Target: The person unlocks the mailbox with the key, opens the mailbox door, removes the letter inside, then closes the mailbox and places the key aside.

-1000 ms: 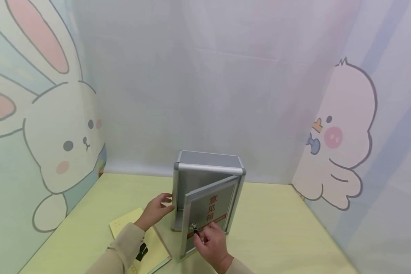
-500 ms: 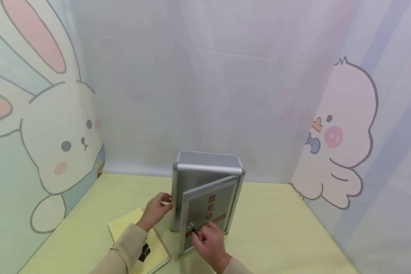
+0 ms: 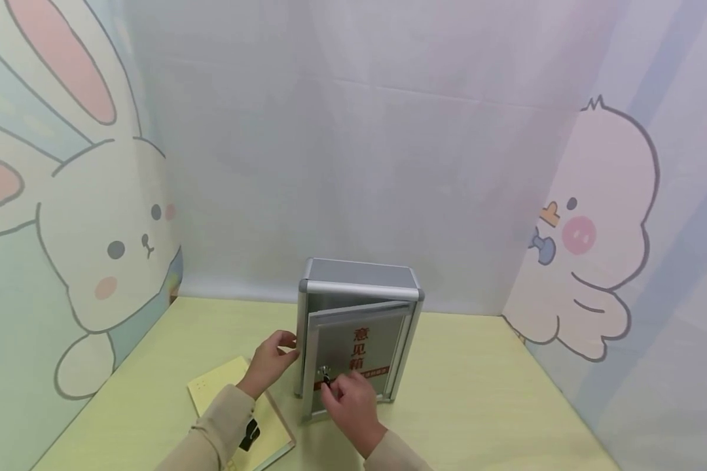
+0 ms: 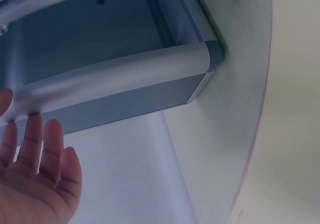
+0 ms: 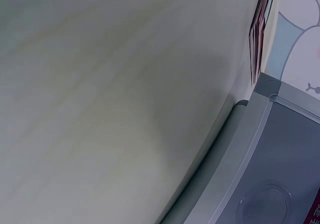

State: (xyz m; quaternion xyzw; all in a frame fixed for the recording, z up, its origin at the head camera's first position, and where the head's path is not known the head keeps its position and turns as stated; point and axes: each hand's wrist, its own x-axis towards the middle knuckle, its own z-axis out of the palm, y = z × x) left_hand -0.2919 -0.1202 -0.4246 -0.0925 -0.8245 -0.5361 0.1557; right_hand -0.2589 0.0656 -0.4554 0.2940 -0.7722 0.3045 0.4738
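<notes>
A grey metal suggestion box (image 3: pixel 359 273) with red Chinese characters stands on the table, its hinged door (image 3: pixel 383 340) partly ajar, swung out on the left. My right hand (image 3: pixel 353 404) pinches a small dark key (image 3: pixel 326 379) at the silver lock (image 3: pixel 323 371) near the door's free edge. My left hand (image 3: pixel 270 358) touches the box's left side. In the left wrist view, the left fingers (image 4: pixel 33 139) are fairly straight against the frame (image 4: pixel 120 74), with the thumb at the rim. The right wrist view shows the door's lower corner but not the right hand.
A yellow notebook or folder (image 3: pixel 273 425) lies left of the box, partly under the left forearm, with a black clip-like piece (image 3: pixel 249 435) on it. The pale yellow table (image 3: pixel 477 386) meets printed cloth walls (image 3: pixel 389 131) at its back and sides.
The door has swung inward, narrowing its gap to the box. My right hand has moved left and slightly up with the key. The left hand stays at the box's side.
</notes>
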